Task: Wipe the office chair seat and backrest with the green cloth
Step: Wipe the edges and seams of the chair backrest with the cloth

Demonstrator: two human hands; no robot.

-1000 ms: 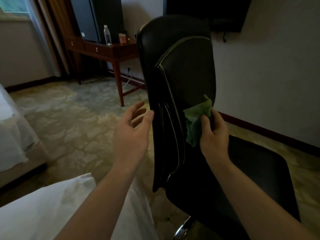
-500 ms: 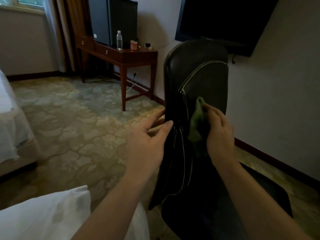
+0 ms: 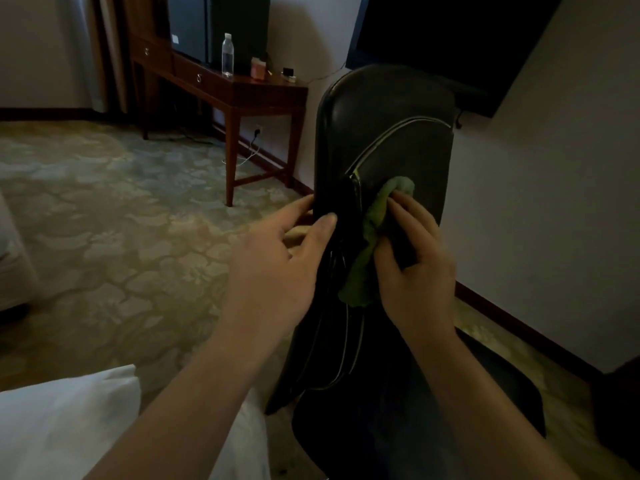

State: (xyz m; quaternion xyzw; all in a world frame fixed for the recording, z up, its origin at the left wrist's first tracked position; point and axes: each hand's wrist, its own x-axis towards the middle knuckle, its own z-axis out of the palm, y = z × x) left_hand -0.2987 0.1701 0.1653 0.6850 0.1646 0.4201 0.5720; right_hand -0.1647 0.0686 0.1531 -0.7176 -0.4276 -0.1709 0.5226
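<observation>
The right hand [image 3: 415, 271] is gripping a crumpled green fabric cloth [image 3: 367, 258], its fingers [image 3: 405, 209] curling round the bunched upper part and pressing it against the tall black leather backrest [image 3: 388, 133] of the office chair. Most of the cloth is lying to the left of these fingers, between them and the pale piping seam. One fold is sticking up just above the fingertips and a loose flap is hanging below the knuckles, beside the heel of the hand.

The left hand [image 3: 273, 271] is resting on the backrest's side edge, its fingers [image 3: 304, 204] nearly straight and slightly spread. The thumb tip is touching the near face of the edge while the index finger is reaching along the far side. The cloth is lying just to the right of this thumb, apart from it, with a strip of leather between.

The black padded seat [image 3: 502, 403] is lying below the right wrist and forearm. Well beyond the left fingers, a dark wooden tabletop [image 3: 242, 88] is carrying a clear plastic water bottle [image 3: 227, 55]. White bedding [image 3: 62, 427] is lying under the left forearm.
</observation>
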